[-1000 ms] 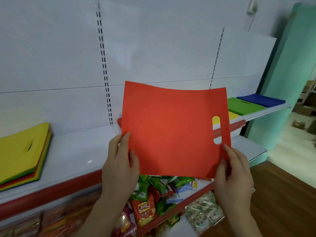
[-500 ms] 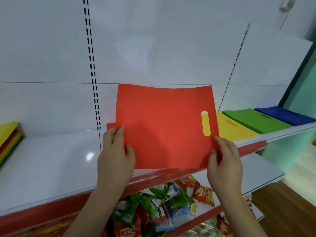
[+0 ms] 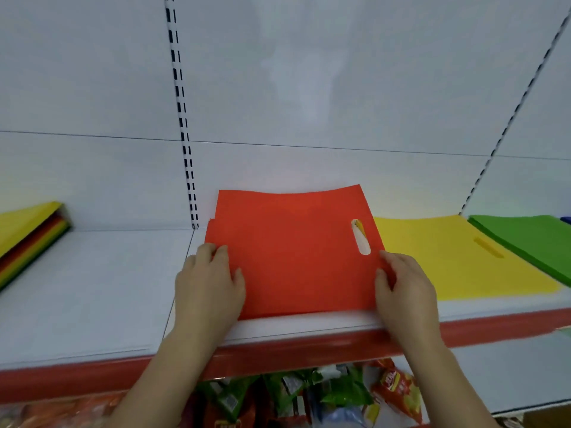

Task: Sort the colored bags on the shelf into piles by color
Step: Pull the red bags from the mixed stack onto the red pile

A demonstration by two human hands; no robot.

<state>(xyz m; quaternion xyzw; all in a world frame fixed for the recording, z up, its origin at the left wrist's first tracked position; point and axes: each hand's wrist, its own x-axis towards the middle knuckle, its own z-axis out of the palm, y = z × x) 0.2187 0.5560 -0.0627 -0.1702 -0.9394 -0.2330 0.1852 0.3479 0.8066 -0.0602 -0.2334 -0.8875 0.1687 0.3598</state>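
The white shelf [image 3: 92,288], edged with a red front strip, spans the full width of the view and carries every bag. At its centre lies the red bag [image 3: 296,257], its near part low over a red pile whose corner shows at the left, its far edge curled upward. Its oval handle cut-out sits near the right side. Just to the right lies the yellow bag pile [image 3: 457,257], and beyond it the green bag pile [image 3: 525,239], which reaches the right frame border. At the far left edge rests a mixed stack of bags [image 3: 27,239], yellow on top, with red and green layers beneath.

The left hand [image 3: 210,285] grips the left edge of the red bag, thumb on top. The right hand [image 3: 404,288] pinches the right edge below the cut-out. Snack packets [image 3: 309,396] fill the lower shelf level.
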